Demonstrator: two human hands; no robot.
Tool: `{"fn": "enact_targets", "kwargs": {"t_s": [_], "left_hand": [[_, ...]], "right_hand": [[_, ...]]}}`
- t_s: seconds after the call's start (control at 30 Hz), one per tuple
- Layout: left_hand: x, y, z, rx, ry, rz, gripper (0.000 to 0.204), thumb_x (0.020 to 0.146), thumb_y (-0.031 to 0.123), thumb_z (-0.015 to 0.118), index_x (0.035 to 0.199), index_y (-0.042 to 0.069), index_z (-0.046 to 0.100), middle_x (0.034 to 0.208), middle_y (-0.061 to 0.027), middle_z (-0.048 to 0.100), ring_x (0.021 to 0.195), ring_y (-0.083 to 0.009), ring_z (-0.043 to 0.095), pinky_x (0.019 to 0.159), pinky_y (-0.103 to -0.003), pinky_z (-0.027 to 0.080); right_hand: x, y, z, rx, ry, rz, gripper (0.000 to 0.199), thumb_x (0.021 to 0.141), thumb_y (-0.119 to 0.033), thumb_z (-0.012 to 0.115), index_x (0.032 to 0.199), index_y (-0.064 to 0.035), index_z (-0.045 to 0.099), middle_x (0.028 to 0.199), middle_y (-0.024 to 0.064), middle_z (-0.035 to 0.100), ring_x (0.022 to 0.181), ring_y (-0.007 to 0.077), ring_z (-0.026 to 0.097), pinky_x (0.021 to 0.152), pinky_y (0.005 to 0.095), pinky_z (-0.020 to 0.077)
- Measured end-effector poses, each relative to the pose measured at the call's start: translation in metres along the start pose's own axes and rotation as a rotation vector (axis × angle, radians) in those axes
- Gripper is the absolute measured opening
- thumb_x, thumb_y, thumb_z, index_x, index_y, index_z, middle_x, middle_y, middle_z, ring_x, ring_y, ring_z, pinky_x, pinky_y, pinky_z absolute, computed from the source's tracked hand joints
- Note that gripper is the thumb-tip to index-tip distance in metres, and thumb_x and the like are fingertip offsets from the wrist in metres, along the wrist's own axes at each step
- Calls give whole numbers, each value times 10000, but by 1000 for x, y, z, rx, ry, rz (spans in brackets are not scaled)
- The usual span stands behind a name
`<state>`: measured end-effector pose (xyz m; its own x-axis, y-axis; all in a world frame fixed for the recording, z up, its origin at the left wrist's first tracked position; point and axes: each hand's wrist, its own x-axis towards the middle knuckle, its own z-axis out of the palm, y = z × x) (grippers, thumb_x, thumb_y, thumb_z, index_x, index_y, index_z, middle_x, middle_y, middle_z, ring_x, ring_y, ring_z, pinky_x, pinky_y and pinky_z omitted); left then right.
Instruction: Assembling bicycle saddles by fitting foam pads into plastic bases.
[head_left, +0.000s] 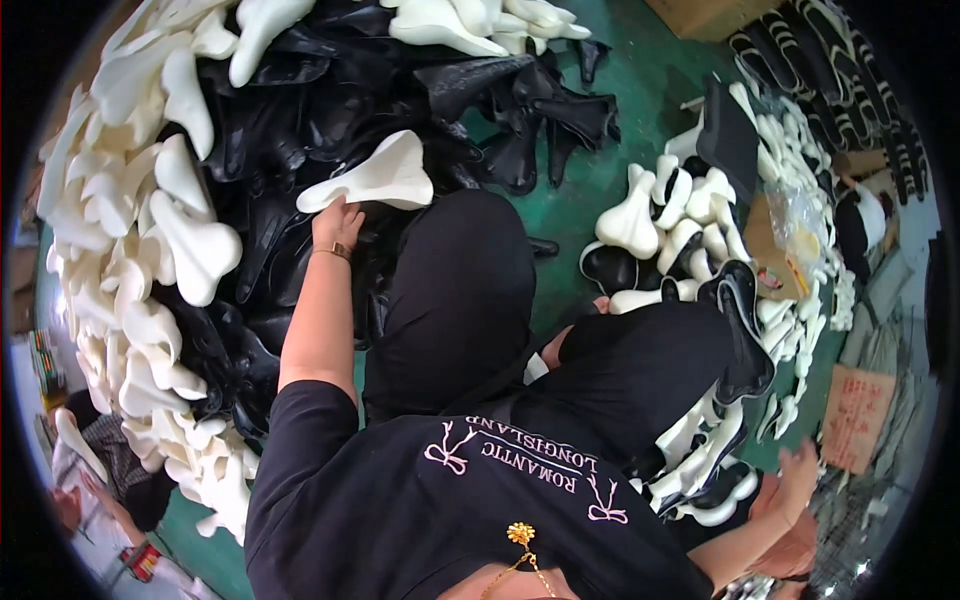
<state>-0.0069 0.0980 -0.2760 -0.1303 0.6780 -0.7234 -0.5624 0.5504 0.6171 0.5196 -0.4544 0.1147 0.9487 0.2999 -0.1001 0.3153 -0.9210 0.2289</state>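
- At the far left lies a big heap of cream-white, smooth foam pieces (195,250); near its lower end another person in dark checked clothing (112,445) is partly visible.
- To the right of this heap are many glossy black, saddle-shaped plastic shells (345,110), lying over one another on the green floor (640,80).
- The person's left hand (338,222) is closed on one cream-white, saddle-shaped foam piece (385,178), gripping its near edge close to the narrow nose. This piece is above the black shells, its wide end toward the right, just beyond the knee in black trousers (460,290). I judge that the step in hand is handling this single piece.
- The next move, in my opinion, calls for keeping a secure hold near the nose and bringing the piece clear of the shells without catching them.
- Right of the knees stands a cluster of white pieces with black parts (630,215); some seem already joined together.
- The right hand (797,470) is stretched out at the lower right, its fingers seeming apart, with nothing visible in it. It is near a brown cardboard sheet with red print (857,418); whether they touch, I cannot tell.
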Motion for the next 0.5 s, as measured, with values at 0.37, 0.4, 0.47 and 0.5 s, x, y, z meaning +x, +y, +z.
{"fn": "enact_targets", "kwargs": {"t_s": [0.37,0.4,0.47,0.5], "left_hand": [[-35,19,-4,53,-103,274,315,925,172,598,1183,18,505,1065,-111,600,930,-250,606,802,-369,526],[-44,30,-10,53,-101,315,307,925,189,606,1169,24,520,1042,-99,605,919,-238,605,793,-360,522],[-62,45,-19,22,-70,417,278,932,223,606,1127,32,556,994,-69,607,894,-211,597,780,-339,510],[-70,51,-24,7,-56,459,256,940,259,596,1086,48,583,964,-52,604,860,-187,584,774,-314,499]], "right_hand": [[46,-437,176,503,-643,-966,479,811,-263,718,1235,-81,588,936,105,698,849,204,663,770,342,518],[43,-465,209,510,-668,-1078,531,785,-295,718,1244,-71,576,986,136,701,913,280,670,817,370,513],[36,-514,268,577,-623,-1086,593,812,-318,700,1324,-82,514,915,125,704,837,257,676,758,358,528],[30,-536,285,584,-636,-1091,593,812,-318,700,1324,-82,514,915,125,704,837,257,676,758,358,528]]}}
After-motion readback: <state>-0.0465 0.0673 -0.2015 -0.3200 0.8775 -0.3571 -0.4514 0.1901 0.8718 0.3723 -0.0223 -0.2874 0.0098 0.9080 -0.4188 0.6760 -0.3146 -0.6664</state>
